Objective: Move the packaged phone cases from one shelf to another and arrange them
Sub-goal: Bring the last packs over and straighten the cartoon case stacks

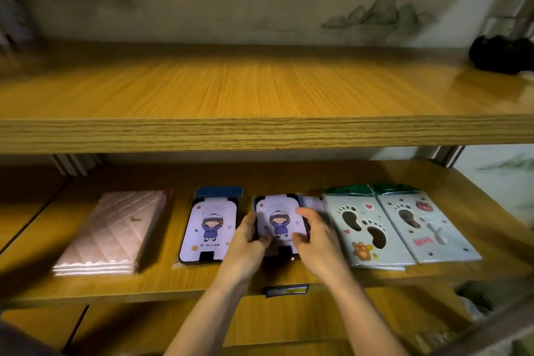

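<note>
Several packaged phone cases lie in a row on the lower wooden shelf (pixel 161 283). A lavender cartoon-girl case (pixel 278 220) sits in the middle, and both hands grip it: my left hand (pixel 245 243) on its left edge, my right hand (pixel 315 237) on its right edge. A matching cartoon-girl case (pixel 209 230) lies just to its left. Further left rests a stack of pink quilted cases (pixel 115 231). On the right lie a footprint-pattern case (pixel 362 228) and a second white patterned case (pixel 424 225), side by side.
The upper wooden shelf (pixel 260 89) holds only a black object (pixel 502 53) at its far right. A barcode label (pixel 287 289) hangs on the lower shelf's front edge. A landscape-painted wall stands behind the shelves. More shelf boards lie below.
</note>
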Motion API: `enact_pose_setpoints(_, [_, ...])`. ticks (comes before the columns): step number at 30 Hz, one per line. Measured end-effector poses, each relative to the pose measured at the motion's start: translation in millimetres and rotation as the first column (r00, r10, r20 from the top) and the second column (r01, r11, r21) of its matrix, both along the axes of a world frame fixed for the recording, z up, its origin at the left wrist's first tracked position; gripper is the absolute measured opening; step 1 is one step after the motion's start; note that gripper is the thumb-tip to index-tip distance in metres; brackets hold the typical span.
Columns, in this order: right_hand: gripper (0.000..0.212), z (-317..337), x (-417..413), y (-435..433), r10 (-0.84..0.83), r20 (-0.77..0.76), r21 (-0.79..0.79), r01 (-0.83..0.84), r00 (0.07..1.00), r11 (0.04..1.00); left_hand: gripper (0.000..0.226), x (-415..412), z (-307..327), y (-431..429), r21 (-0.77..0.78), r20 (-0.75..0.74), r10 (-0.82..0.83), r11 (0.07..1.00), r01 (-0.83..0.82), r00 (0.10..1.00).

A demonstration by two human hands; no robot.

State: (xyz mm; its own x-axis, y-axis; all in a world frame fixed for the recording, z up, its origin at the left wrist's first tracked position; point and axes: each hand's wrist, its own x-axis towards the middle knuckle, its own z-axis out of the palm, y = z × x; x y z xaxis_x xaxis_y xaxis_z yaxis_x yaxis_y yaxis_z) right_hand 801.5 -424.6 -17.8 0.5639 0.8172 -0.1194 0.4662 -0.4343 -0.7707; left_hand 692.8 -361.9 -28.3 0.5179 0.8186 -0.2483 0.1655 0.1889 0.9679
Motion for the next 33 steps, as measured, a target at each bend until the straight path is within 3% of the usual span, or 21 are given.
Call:
enact_pose_setpoints(7, [0.049,3,13,-1,-0.03,0.048,-0.05,0.032,0.998,0.998,0.058,19,2,-11,0.035,0.007,-0.062,0.997,0.061,0.998])
enact_pose_setpoints(18, [0.042,0,12,2,0.029,0.262,-0.068,-0.012,0.965,0.998,0.058,21,7,-8,-0.017,0.066,-0.018,1.0,0.019,0.998])
enact_pose_setpoints(26, [0.045,1,7,3,0.115,0.181,-0.074,-0.103,0.977,0.992,0.053,6,3,0,-0.005,0.07,0.067,0.998,-0.067,0.995])
enact_pose_setpoints(33, [0.044,-7,19,-1,0.092,0.112,-0.026,-0.09,0.989,0.996,0.055,6,1,-1,-0.02,0.06,0.078,0.997,-0.077,0.995])
